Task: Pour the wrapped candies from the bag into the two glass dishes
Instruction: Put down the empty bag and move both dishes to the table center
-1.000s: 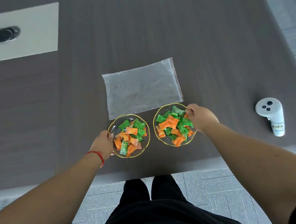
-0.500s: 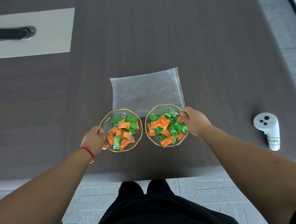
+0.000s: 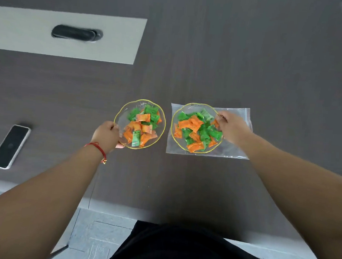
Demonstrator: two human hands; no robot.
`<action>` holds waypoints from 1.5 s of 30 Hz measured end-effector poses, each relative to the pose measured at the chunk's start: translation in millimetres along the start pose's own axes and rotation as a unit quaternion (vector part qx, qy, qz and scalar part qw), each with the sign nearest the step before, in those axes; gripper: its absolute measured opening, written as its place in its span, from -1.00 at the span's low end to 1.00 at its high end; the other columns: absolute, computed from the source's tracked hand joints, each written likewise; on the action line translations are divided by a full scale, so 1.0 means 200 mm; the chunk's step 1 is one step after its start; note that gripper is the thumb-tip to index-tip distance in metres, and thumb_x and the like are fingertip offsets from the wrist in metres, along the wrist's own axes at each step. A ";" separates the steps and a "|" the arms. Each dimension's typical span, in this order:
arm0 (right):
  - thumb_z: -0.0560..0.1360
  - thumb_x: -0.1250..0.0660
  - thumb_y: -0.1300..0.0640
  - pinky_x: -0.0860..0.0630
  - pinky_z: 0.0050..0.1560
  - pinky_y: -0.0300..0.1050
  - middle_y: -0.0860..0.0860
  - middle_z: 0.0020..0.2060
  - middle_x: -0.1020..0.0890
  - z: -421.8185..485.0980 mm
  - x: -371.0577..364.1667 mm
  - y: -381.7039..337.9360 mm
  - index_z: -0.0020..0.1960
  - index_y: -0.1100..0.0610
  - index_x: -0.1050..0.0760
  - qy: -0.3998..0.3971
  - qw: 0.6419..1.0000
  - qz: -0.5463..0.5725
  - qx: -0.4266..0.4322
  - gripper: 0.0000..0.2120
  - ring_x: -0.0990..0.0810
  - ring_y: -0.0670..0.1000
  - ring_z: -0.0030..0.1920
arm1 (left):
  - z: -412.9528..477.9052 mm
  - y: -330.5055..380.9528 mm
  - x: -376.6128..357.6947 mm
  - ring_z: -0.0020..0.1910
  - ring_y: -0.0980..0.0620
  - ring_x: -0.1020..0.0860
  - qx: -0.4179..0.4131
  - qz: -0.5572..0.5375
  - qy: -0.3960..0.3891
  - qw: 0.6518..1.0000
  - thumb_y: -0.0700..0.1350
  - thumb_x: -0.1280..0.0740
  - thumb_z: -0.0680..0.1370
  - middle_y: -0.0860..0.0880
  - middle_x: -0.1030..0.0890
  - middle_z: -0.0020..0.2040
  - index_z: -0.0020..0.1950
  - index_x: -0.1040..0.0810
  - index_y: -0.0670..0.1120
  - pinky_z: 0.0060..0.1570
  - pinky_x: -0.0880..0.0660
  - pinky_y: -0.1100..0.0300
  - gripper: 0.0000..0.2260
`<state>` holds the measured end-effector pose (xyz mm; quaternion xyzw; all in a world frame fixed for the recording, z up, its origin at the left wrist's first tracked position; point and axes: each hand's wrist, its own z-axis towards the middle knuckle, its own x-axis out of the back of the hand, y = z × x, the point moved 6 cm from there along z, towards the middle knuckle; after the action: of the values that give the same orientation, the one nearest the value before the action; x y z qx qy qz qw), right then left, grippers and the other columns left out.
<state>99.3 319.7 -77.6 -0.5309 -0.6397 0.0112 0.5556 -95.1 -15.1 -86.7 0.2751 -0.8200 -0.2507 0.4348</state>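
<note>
Tabletop [image 3: 232,52] of dark wood grain fills most of what we see, with a pale grey inset panel [image 3: 111,38] at its far left that carries a dark oval fitting [image 3: 76,33]. A phone [image 3: 10,146] lies face up near the left edge, well apart from everything else. Nearer the middle we find the clear plastic bag [image 3: 235,152], flat and empty on the table, and over it the right dish [image 3: 175,119], a gold-rimmed glass one; we cannot tell whether it rests on the bag or is lifted just clear. Just beside it, off the bag, is the left dish [image 3: 122,111] of the same kind. Both hold a heap of green and orange wrapped candies [image 3: 142,127]. Our left hand [image 3: 107,135], with a red cord [image 3: 96,147] around the wrist, pinches the near-left rim of the left dish, thumb on top. Our right hand [image 3: 234,127] grips the right rim of the right dish, fingers closed over its edge.
</note>
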 end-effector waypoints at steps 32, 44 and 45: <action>0.62 -0.06 0.02 -0.62 -0.04 0.07 0.08 -0.07 -0.61 1.71 -0.34 -1.06 0.05 0.05 -0.47 0.080 0.988 0.105 -0.086 -0.77 -0.62 0.14 -0.14 | 2.01 0.71 0.50 -0.12 -0.24 -0.65 0.029 -0.137 0.008 0.990 -0.20 -0.15 0.60 -0.09 -0.56 -0.20 0.09 -0.43 -0.22 -0.17 -0.65 0.00 -0.85; 0.62 -0.07 0.04 -0.57 0.00 0.13 -0.04 -0.25 -0.53 2.06 -0.51 -1.06 -0.08 0.00 -0.42 0.118 0.974 0.148 -0.125 -0.81 -0.54 0.01 -0.28 | 2.44 0.67 0.40 -0.31 -0.17 -0.66 0.046 -0.175 0.024 0.983 -0.21 -0.08 0.58 -0.09 -0.61 -0.25 0.03 -0.48 -0.15 -0.02 -0.61 -0.14 -0.81; 0.62 -0.07 0.04 -0.56 -0.02 0.10 -0.04 -0.25 -0.53 2.08 -0.51 -1.07 -0.05 0.02 -0.43 0.120 0.974 0.149 -0.125 -0.81 -0.53 0.00 -0.28 | 2.45 0.67 0.39 -0.30 -0.18 -0.67 0.042 -0.167 0.025 0.985 -0.20 -0.08 0.57 -0.09 -0.63 -0.28 0.06 -0.47 -0.17 -0.01 -0.61 -0.13 -0.80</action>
<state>-361.5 395.0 -178.6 -0.6832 -0.4787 -0.0498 0.5493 -580.9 114.3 -197.7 0.4327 -0.7611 -0.2782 0.3951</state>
